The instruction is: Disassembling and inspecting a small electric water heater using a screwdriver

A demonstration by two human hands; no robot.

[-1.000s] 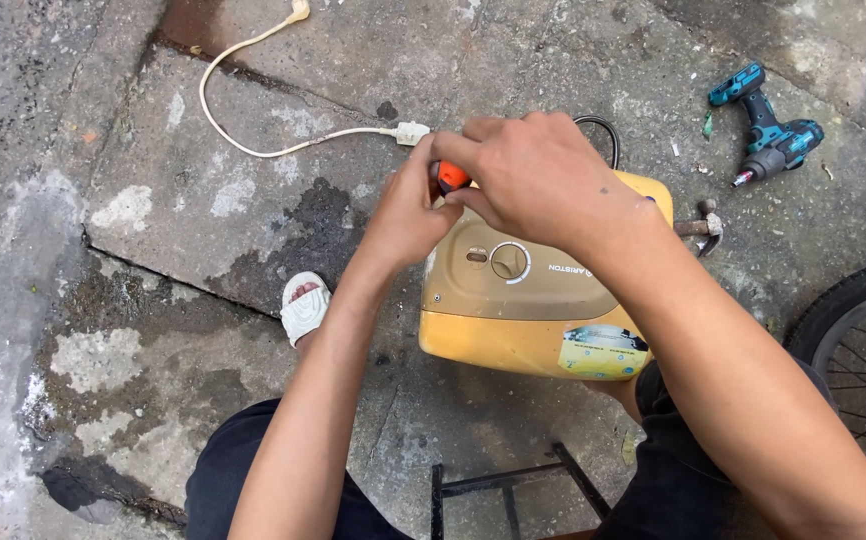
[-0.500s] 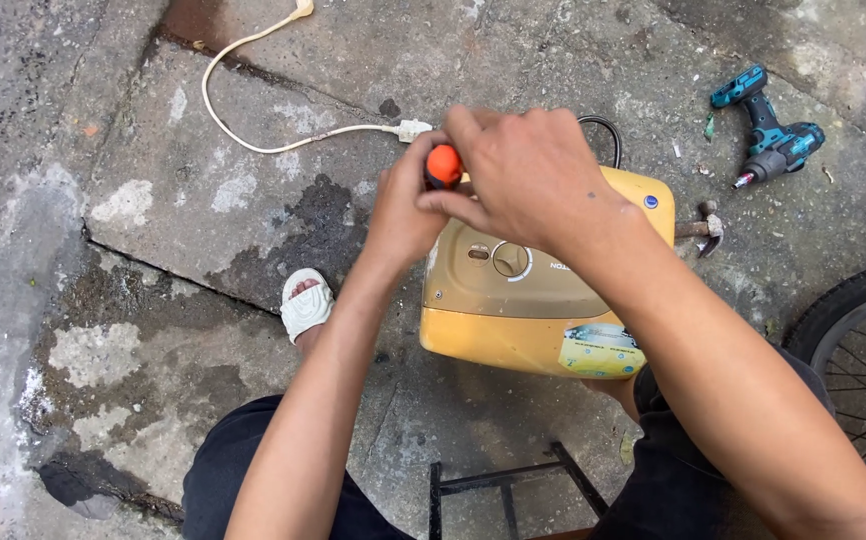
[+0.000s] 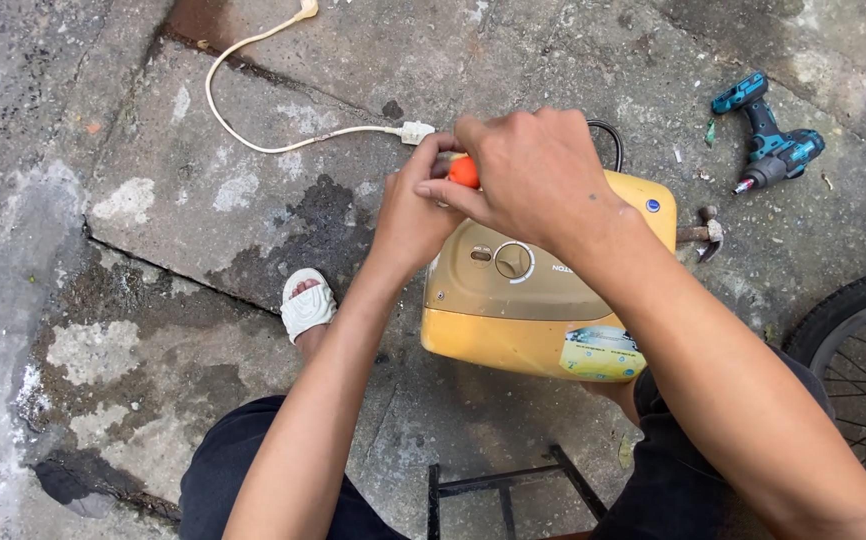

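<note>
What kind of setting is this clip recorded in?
Probably an outdoor yard or driveway used for informal repair work. The ground is cracked, stained concrete, a cordless drill and a hammer lie loose on it, and a bicycle wheel shows at the right edge.

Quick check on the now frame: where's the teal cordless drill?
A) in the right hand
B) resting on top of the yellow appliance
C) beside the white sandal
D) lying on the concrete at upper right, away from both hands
D: the teal cordless drill lies on the concrete, untouched, while the left hand and right hand are together at an orange-handled tool over the yellow appliance.
</note>
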